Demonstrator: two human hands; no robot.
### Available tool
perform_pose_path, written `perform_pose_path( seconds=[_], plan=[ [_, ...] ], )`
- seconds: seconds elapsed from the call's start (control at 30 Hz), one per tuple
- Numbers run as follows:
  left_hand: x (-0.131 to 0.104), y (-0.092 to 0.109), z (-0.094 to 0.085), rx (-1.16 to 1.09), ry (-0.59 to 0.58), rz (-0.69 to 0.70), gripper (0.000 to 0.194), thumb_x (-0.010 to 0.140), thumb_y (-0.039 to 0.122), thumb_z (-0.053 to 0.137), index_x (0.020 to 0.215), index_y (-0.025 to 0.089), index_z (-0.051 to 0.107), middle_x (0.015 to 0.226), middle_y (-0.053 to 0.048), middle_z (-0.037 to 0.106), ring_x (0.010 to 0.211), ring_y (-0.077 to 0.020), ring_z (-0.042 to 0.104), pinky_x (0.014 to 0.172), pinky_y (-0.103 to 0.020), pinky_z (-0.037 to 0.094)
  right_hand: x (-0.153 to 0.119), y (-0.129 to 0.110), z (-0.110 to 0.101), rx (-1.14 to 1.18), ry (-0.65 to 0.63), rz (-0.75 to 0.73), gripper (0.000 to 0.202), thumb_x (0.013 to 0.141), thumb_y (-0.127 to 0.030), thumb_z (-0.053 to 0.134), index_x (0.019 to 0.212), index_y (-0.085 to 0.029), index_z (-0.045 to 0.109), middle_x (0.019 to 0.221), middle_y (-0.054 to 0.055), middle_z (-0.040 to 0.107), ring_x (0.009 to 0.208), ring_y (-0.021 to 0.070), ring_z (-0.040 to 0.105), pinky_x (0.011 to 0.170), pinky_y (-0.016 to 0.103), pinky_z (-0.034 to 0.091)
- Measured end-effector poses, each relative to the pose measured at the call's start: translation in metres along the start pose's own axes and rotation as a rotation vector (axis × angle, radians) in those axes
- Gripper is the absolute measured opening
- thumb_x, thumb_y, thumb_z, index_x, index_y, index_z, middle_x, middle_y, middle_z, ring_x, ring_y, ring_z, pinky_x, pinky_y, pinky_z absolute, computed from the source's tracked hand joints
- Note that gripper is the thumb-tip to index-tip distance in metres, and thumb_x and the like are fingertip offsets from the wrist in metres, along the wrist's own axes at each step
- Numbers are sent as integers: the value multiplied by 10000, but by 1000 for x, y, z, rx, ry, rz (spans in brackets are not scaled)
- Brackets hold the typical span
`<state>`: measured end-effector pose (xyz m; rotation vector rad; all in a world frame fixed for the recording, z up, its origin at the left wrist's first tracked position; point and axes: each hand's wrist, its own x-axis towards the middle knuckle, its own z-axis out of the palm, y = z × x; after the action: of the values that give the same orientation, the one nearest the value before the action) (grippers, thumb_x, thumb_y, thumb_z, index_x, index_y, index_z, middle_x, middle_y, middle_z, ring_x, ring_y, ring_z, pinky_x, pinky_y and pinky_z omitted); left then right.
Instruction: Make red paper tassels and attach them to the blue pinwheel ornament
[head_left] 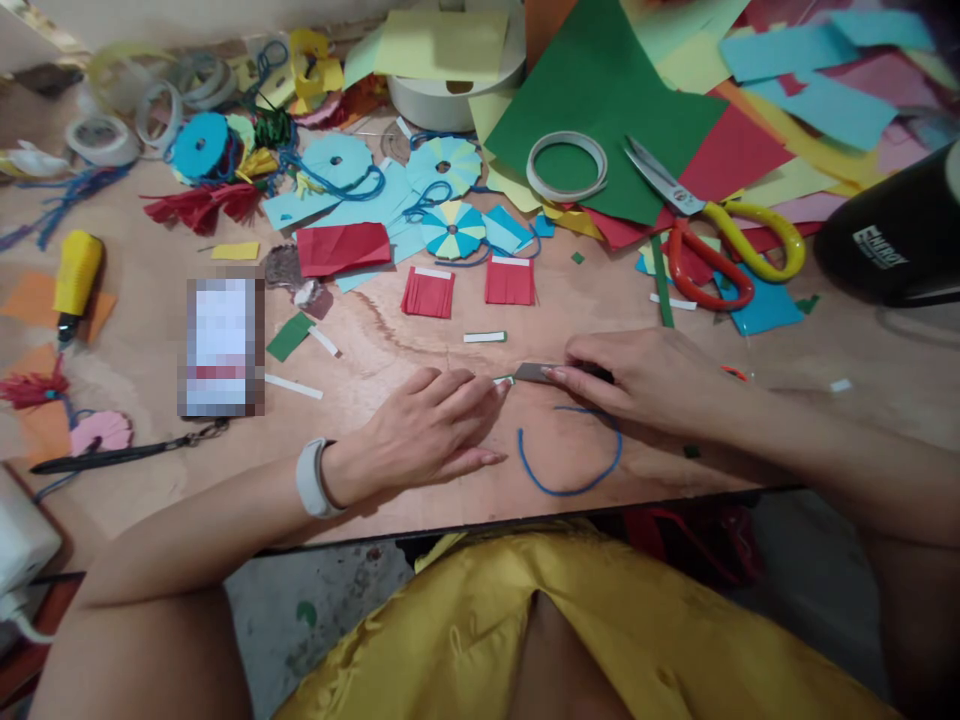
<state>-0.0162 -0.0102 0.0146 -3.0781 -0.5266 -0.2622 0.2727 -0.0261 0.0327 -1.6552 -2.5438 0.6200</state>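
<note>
My right hand [626, 378] grips a dark-handled cutter blade [532, 373], its tip pointing left near the fingertips of my left hand. Flat on the table, my left hand [442, 420] presses on a small white-and-green strip [504, 381], mostly hidden under its fingers; the thumb is spread apart. Just above lies another white-topped green strip [485, 337]. Farther back are two red fringed paper pieces [428, 293] [510, 281] with white tape along their top edges. A curved blue cord [570, 492] lies below the blade.
Scissors [709, 235] and a tape roll [567, 167] rest on coloured paper [600, 110]. At the right stands a black cup [892, 235]. A phone [220, 345] and a yellow cutter [78, 275] lie left. Paper rosettes [452, 229] sit behind. The table edge [450, 525] is near my body.
</note>
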Motion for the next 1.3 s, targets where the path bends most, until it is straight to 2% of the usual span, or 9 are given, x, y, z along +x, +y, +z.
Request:
perform_pose_path(
  seconds=[0.67,0.87,1.13,1.3],
  plan=[
    [0,0,1,-19,0,-4,609,1018,619,425,1326,125,604,1301,-125,640,1144,-256,561,899,-384,462,2,0,0,8,-21,5,341,1024,-428,431,842,-201,610,804,66,703,733,211,640,625,304,322],
    [0,0,0,-18,-35,-7,601,1031,608,392,1333,135,607,1314,-135,631,1171,-262,558,923,-388,463,2,0,1,22,-9,-13,344,1020,-434,435,818,-208,597,770,58,690,704,203,625,621,303,321],
    [0,1,0,-27,-29,-8,659,1027,613,403,1329,58,591,1286,-135,662,1146,-266,574,901,-400,452,3,-1,1,10,-8,-28,366,1024,-444,430,810,-204,605,751,62,683,683,202,615,613,307,317],
    [1,2,0,-20,-36,-1,645,1036,605,385,1313,65,603,1294,-132,666,1145,-266,581,896,-400,445,2,-3,1,-32,-15,-50,381,1036,-447,414,823,-202,614,776,72,693,713,212,633,624,310,326]
  ],
)
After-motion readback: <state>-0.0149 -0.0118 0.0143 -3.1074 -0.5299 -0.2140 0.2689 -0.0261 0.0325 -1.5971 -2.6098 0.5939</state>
